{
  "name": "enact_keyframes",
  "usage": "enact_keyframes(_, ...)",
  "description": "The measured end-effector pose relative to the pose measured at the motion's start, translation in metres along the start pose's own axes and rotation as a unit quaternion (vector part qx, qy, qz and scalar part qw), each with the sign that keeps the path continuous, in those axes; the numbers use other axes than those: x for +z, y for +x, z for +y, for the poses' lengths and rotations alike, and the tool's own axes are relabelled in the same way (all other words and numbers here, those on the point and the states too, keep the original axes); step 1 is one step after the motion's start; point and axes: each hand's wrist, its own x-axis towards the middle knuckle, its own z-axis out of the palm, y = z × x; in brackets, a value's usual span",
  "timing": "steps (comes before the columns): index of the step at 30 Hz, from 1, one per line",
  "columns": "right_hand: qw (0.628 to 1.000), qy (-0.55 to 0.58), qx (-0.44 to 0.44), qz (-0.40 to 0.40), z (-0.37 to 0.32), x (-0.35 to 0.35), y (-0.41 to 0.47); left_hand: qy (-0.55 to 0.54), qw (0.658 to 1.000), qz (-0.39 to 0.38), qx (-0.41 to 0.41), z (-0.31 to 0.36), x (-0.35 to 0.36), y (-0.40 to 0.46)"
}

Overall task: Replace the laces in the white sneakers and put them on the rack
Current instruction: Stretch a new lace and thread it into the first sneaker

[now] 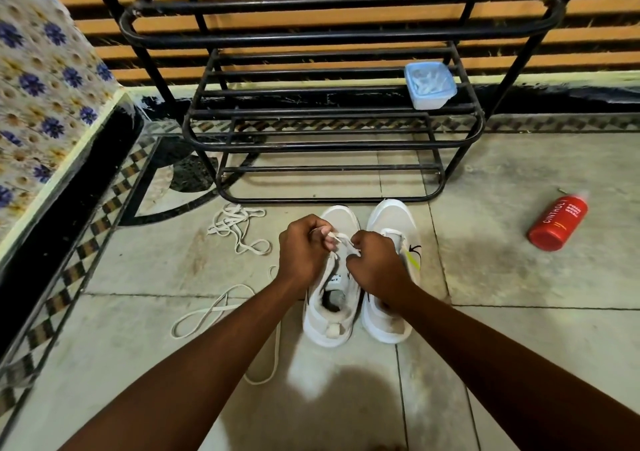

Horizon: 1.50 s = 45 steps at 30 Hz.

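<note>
Your left hand (304,246) and right hand (375,260) each pinch the lace (341,237) over the left shoe (332,298), which sits on the floor by the rack (332,139), so you can pull it through the holes.

The eyelets of the left sneaker (330,277) are hidden by both hands. The rack (329,70) is cut off by the top edge. The contents of the plastic tub (430,85) cannot be told.
</note>
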Motion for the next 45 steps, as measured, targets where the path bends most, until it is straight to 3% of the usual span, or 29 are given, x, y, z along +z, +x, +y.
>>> enact_keyframes(9, 0.994, 0.095, 0.06, 0.006, -0.002, -0.009, 0.0, -0.02, 0.997, -0.014, -0.071, -0.011, 0.006, 0.005)
enact_keyframes(21, 0.99, 0.118, 0.071, 0.005, 0.002, -0.005, 0.002, 0.025, 0.993, -0.012, -0.111, -0.016, 0.011, 0.004)
enact_keyframes(27, 0.993, 0.105, 0.061, -0.011, 0.006, -0.003, 0.005, 0.077, 0.988, 0.062, -0.118, -0.001, 0.024, -0.005)
enact_keyframes(37, 0.993, 0.103, 0.052, -0.007, 0.009, -0.001, 0.005, 0.085, 0.984, 0.098, -0.123, -0.004, 0.034, -0.008)
enact_keyframes(41, 0.992, 0.111, 0.056, -0.015, 0.01, -0.001, 0.006, 0.081, 0.984, 0.074, -0.137, -0.003, 0.031, -0.003)
enact_keyframes(45, 0.992, 0.108, 0.065, -0.01, 0.013, 0.002, 0.006, 0.123, 0.989, 0.0, -0.078, -0.005, 0.022, 0.006)
